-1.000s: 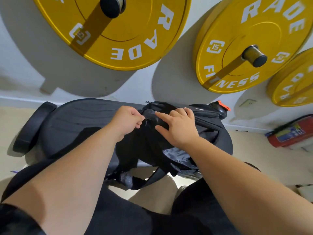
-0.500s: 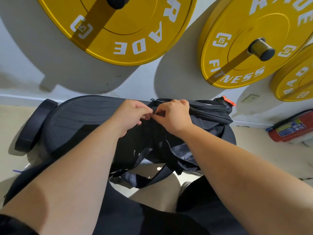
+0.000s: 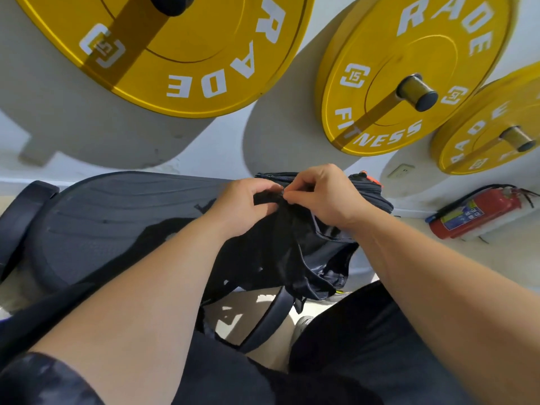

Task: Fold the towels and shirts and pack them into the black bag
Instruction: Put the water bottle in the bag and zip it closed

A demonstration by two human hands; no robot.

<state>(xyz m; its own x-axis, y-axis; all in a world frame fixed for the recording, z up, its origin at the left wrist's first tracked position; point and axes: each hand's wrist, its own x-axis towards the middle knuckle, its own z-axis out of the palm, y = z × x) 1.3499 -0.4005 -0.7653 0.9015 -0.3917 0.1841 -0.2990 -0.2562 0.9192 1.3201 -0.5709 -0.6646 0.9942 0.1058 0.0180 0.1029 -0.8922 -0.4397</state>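
**Both hands pinched at the top of the black bag**

Nearest to me, my dark trousers (image 3: 365,340) filled the bottom of the view, with both bare forearms reaching forward over my lap. A padded black strap (image 3: 270,320) of the bag hung down between my knees above the pale floor (image 3: 496,258).

Beyond that, the soft black fabric bag (image 3: 295,247) sat at the right end of the dark grey ribbed tabletop (image 3: 122,217), its loose cloth sagging over the near edge. My left hand (image 3: 244,206) was clenched, its grip pinching a fold of the bag's black fabric at the top edge. My right hand (image 3: 324,194) met it there, thumb and fingertips closed on the same edge, the two hands touching. I could not tell whether a zip pull lay between the fingers. A small orange tab (image 3: 369,178) showed at the bag's far end.

Further off, a red fire extinguisher (image 3: 479,211) lay on its side on the floor by the white wall (image 3: 228,141). On that wall hung three yellow weight plates with white lettering: a large one (image 3: 187,54) upper left, another (image 3: 409,74) to the right, and a third (image 3: 491,133) at the right edge.
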